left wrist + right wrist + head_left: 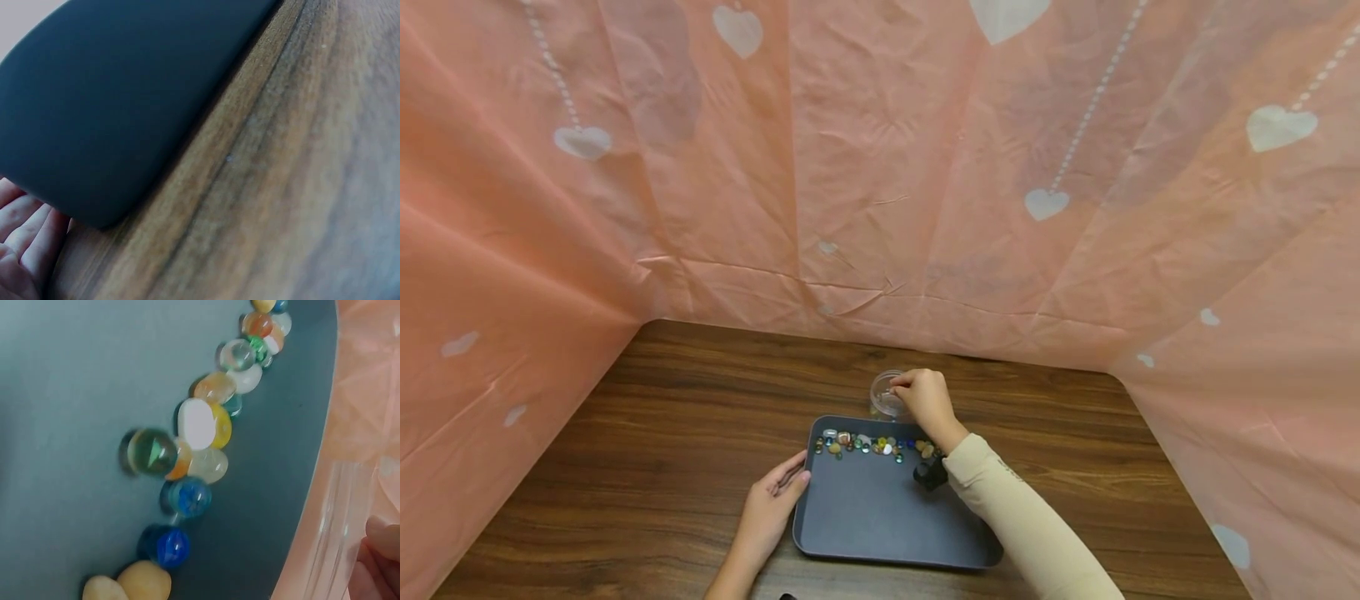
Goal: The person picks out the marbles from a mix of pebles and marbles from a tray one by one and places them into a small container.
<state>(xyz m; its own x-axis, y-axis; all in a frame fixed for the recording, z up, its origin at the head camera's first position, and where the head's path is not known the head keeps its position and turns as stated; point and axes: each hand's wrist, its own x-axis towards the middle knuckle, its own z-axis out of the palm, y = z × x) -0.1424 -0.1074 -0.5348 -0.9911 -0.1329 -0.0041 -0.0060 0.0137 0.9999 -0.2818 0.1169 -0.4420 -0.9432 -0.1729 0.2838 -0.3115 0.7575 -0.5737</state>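
A dark grey tray lies on the table, with marbles and pebbles gathered along its far side. My left hand grips the tray's left edge, thumb at the rim; in the left wrist view its fingers meet the tray's outer wall. Just beyond the far rim stands a clear round jar. Over its mouth is my right hand, fingers curled and fingertips drawn together. Whether anything is between them is hidden. The right wrist view shows a blue marble and a white pebble.
The brown wooden table extends around the tray. Pink cloth with pale hearts hangs behind it and along both sides. A black wrist camera sits under the right wrist, above the tray.
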